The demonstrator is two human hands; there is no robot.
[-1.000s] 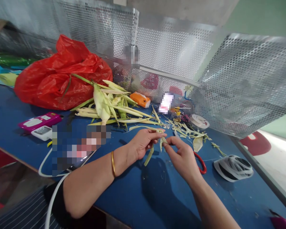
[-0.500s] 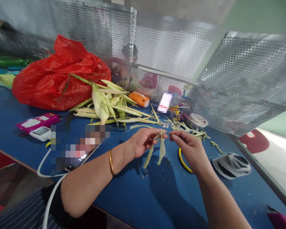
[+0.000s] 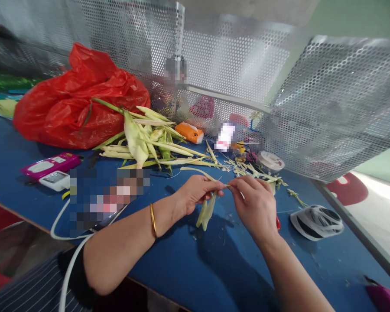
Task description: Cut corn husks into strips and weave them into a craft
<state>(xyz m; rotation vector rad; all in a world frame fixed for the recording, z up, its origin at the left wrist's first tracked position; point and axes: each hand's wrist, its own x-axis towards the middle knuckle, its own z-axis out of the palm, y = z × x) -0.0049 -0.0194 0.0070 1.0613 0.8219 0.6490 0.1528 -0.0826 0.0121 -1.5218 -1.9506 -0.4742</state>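
Note:
Between thumb and fingers, my left hand (image 3: 196, 193) pinches pale green corn husk strips (image 3: 208, 212), whose folded ends hang below the fingers. My right hand (image 3: 255, 206) is closed at the fingertips on a thin end of the husk, right by my left thumb. A narrow, curved strip also rises behind my left hand. Beyond my hands lies a heap of corn husks (image 3: 135, 141), with small cut husk pieces (image 3: 243, 168) scattered to its right. A bit of something red (image 3: 278, 222) shows past my right wrist, mostly hidden.
A red plastic bag (image 3: 81, 102) bulges at the back left, before perforated metal panels (image 3: 230, 60). An orange packet (image 3: 189, 132), a lit phone (image 3: 225, 136) and a white spool (image 3: 271, 160) stand behind. On the right sits a plastic-wrapped black-and-white bundle (image 3: 316, 222). A white cable (image 3: 66, 271) crosses my left arm.
My right hand has moved left and turned palm-down, its fingertips now meeting the husk at my left hand. It now covers the yellow loop. The hanging husk ends have swung closer together.

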